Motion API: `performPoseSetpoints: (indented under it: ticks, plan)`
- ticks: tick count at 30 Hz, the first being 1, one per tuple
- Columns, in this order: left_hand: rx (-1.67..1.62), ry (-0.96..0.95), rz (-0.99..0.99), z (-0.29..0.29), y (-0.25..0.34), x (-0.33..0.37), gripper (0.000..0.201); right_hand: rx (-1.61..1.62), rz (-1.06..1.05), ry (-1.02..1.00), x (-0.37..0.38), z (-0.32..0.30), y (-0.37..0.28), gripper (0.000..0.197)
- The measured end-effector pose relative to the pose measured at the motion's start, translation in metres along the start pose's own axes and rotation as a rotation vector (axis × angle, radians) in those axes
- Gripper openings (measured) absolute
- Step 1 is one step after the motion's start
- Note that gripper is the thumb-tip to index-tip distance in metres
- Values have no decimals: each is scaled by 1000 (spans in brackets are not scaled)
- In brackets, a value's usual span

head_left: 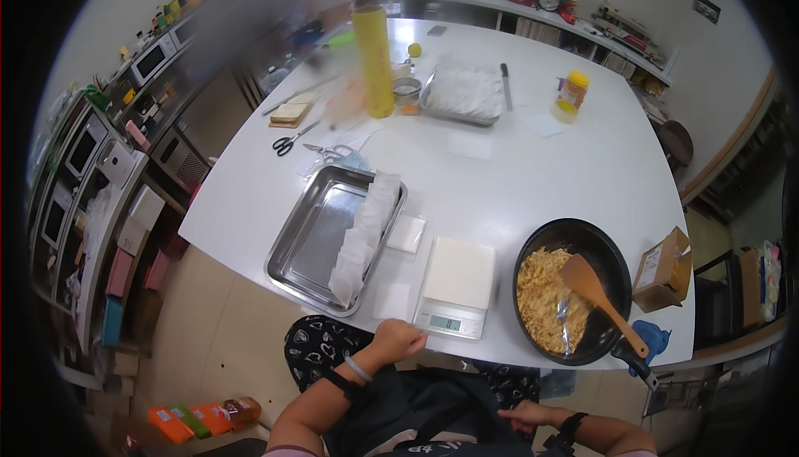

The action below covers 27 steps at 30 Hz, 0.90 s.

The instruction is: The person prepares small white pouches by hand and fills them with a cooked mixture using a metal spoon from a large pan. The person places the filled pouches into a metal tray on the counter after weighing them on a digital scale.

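My left hand is curled closed at the table's front edge, its fingers close to the near left corner of a white kitchen scale with a lit display. My right hand rests low by my lap, one finger stretched out and nothing seen in it. Left of the scale lies a metal tray, with a row of white paper wrappers along its right side. To the right, a black frying pan holds a yellowish crumbly mixture. A wooden spatula and a shiny spoon lie in it.
Behind stand a tall yellow oil bottle, a second tray of white wrappers, a knife and a yellow-lidded jar. Scissors lie at the left. A cardboard box and blue cloth sit beside the pan.
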<state>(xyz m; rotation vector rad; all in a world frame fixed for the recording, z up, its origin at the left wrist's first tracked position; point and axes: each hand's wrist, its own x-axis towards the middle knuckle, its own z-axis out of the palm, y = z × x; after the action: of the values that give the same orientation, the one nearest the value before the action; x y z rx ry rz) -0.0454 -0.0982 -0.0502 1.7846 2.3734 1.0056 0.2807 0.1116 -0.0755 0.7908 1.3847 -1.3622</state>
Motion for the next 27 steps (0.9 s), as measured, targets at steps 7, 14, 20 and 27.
performPoseSetpoints:
  ticks: [7, 14, 20, 27]
  plan:
    - [6, 25, 23, 2, 2, -1, 33, -17, -34, -23, -5, 1, 0, 65]
    - [10, 46, 32, 3, 1, -1, 33, -15, -42, -30, -1, 0, 3, 65]
    - [27, 2, 17, 0, 1, 0, 29, 1, -41, -55, -1, -2, 2, 66]
    - [15, 30, 23, 5, -1, -2, 33, -13, -27, -48, 0, -1, 2, 66]
